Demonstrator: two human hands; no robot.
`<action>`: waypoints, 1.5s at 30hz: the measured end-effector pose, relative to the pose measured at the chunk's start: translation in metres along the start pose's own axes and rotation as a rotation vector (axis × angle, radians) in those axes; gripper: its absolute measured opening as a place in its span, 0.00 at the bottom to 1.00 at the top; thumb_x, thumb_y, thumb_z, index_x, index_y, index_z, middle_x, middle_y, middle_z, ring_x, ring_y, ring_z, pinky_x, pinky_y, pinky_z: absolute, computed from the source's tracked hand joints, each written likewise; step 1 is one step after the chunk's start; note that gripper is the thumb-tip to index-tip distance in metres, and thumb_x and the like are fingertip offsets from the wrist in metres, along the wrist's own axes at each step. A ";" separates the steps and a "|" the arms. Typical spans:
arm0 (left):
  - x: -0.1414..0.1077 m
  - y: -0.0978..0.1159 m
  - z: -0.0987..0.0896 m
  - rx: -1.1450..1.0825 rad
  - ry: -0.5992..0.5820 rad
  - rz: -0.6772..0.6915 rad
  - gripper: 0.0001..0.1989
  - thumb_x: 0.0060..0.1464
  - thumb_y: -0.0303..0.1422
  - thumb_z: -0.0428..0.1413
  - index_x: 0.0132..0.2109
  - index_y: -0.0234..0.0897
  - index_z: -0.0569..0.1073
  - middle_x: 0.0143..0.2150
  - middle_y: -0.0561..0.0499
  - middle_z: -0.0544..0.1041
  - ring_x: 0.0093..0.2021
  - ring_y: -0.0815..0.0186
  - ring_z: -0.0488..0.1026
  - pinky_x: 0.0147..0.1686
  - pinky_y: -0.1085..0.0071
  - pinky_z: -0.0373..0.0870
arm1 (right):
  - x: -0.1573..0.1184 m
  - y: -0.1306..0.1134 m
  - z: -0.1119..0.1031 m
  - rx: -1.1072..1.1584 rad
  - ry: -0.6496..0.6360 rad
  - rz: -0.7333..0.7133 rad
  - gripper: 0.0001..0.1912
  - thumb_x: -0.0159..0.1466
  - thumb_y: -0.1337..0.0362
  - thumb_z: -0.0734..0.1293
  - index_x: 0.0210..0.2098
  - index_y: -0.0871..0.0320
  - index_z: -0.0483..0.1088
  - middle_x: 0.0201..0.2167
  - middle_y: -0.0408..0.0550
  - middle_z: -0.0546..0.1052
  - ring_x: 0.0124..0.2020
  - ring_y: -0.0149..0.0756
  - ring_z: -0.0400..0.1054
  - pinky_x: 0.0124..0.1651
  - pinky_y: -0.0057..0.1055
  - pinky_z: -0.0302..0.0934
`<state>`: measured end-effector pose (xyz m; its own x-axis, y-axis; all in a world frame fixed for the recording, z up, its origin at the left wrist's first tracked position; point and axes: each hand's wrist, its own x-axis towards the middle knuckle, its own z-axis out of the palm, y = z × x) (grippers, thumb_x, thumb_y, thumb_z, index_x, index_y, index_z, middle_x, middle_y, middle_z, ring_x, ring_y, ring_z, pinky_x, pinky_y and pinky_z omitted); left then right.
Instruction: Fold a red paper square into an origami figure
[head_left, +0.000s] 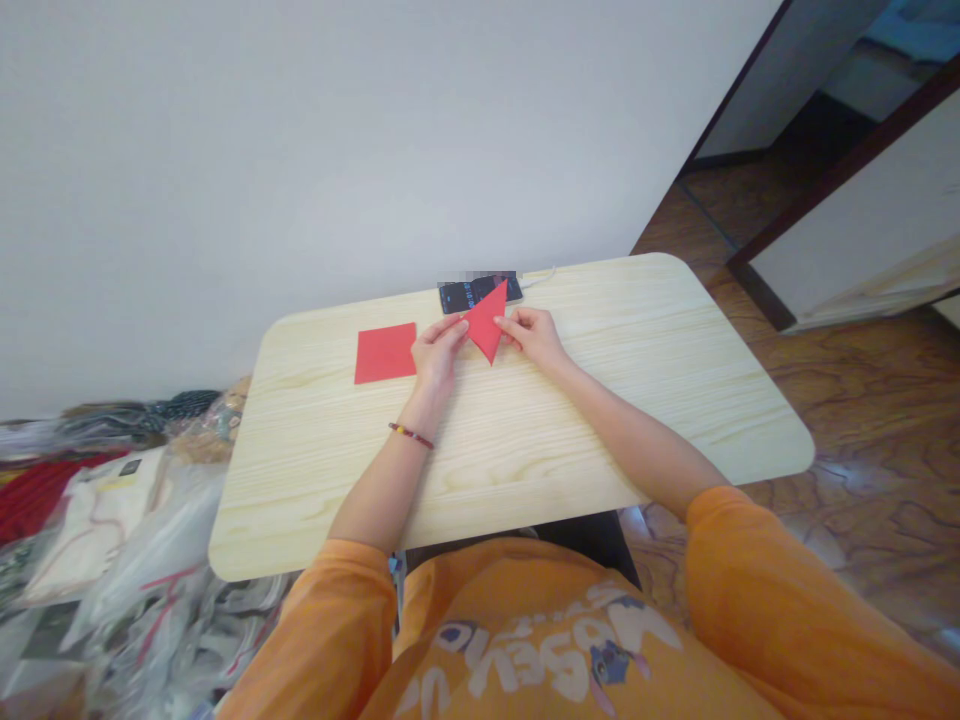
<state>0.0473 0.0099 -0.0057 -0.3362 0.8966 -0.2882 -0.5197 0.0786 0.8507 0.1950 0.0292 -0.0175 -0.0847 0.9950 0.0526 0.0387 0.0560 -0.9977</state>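
Observation:
A folded red sheet of paper (486,328), pointed at its top and bottom, is held up between both hands over the table. My left hand (438,352) pinches its left corner between thumb and fingers. On the right edge, my right hand (534,332) pinches the paper with thumb and forefinger, the other fingers curled. A flat red square of paper (385,353) lies on the table just left of my left hand, which overlaps its right edge. Behind the folded paper lies a dark phone (455,298) with a lit screen, partly covered by the paper.
The pale wooden table (480,460) has rounded corners and stands against a white wall (360,150). A white cable (541,279) runs from the phone. Clothes and plastic bags (142,540) are heaped at the left. Wooden floor (847,400) and a doorway are at the right.

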 end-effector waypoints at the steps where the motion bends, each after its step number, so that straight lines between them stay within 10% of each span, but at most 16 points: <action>1: 0.000 0.000 0.000 -0.005 0.005 -0.002 0.11 0.35 0.20 0.66 0.29 0.34 0.77 0.29 0.51 0.79 0.33 0.69 0.77 0.43 0.70 0.74 | 0.000 -0.001 0.000 0.006 -0.003 0.003 0.30 0.46 0.37 0.70 0.17 0.58 0.61 0.13 0.40 0.66 0.14 0.22 0.53 0.18 0.25 0.45; 45: -0.002 -0.011 0.003 -0.100 0.130 0.127 0.11 0.38 0.24 0.67 0.33 0.34 0.76 0.36 0.48 0.80 0.45 0.63 0.77 0.49 0.66 0.73 | -0.005 0.003 0.006 0.029 -0.255 0.028 0.26 0.52 0.41 0.68 0.22 0.60 0.67 0.15 0.40 0.66 0.17 0.24 0.55 0.20 0.24 0.45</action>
<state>0.0562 0.0086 -0.0126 -0.4991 0.8322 -0.2415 -0.5397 -0.0805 0.8380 0.1892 0.0241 -0.0211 -0.3324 0.9430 0.0161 0.0166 0.0229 -0.9996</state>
